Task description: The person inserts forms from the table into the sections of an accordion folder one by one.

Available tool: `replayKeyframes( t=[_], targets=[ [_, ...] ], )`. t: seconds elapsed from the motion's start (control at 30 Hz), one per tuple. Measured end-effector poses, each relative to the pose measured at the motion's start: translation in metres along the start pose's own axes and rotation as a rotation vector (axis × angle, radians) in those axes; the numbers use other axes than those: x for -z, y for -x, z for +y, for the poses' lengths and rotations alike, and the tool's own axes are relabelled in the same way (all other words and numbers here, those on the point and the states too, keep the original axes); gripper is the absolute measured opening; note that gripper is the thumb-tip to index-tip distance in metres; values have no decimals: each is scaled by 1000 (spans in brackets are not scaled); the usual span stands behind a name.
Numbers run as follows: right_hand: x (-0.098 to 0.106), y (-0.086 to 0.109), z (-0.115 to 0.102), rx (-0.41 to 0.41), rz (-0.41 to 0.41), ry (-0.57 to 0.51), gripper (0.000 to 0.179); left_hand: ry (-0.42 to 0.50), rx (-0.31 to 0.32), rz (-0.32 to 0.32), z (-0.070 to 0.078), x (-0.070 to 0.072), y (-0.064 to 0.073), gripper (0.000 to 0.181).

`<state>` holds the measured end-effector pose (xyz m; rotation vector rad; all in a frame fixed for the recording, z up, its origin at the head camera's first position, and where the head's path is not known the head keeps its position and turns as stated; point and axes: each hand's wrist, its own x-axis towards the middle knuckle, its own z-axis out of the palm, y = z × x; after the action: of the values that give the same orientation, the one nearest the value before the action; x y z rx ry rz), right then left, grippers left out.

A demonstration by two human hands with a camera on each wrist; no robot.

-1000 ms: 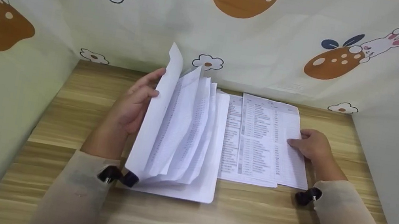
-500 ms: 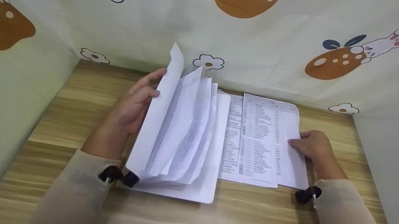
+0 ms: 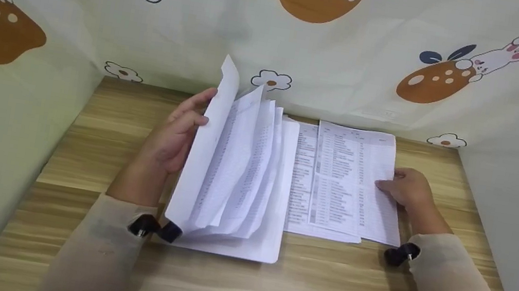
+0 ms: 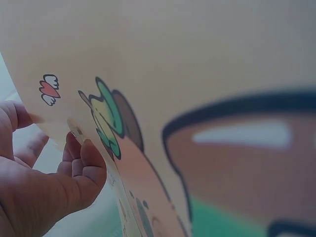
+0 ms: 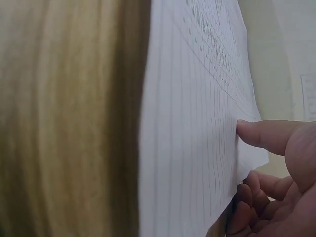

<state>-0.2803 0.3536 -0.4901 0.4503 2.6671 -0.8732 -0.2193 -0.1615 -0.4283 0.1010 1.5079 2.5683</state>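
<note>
My left hand (image 3: 178, 135) holds the raised cover of a notebook (image 3: 281, 196) near its upper left edge, thumb on the inner white side. The outer side, in the left wrist view, has a cartoon print (image 4: 143, 173). Several printed pages (image 3: 236, 162) stand fanned between the covers. To the right, my right hand (image 3: 408, 190) pinches the right edge of a printed sheet (image 3: 340, 179), thumb on top and curled fingers beneath. Ruled lines and small print cover this sheet (image 5: 192, 148) in the right wrist view. Another printed sheet (image 3: 301, 183) lies under it, its left side hidden by the notebook.
Everything rests on a wood-grain table (image 3: 320, 290). A cream cloth (image 3: 206, 22) printed with flowers and rabbits hangs behind it and at both sides. Black wrist cameras (image 3: 402, 254) sit at both sleeves.
The top edge of the sheet in my right hand has shifted slightly to the right. My left hand and the notebook have stayed where they were.
</note>
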Motion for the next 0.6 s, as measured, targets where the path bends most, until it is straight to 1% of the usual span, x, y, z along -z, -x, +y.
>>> replayKeyframes(
  t=[0.1,0.33,0.4,0.53,0.6],
  targets=[
    [0,0,0,-11,5,-34,68,12,2,6,0,0,0,65],
    [3,0,6,2,52,-36,57,16,8,3,0,-1,0,66],
    [6,0,9,11,64,-53,55,13,9,3,0,-1,-1,67],
    [14,4,13,45,56,-103,54,14,8,3,0,0,-1,67],
    [18,7,15,60,40,-144,54,16,7,1,0,0,-1,67]
  ],
)
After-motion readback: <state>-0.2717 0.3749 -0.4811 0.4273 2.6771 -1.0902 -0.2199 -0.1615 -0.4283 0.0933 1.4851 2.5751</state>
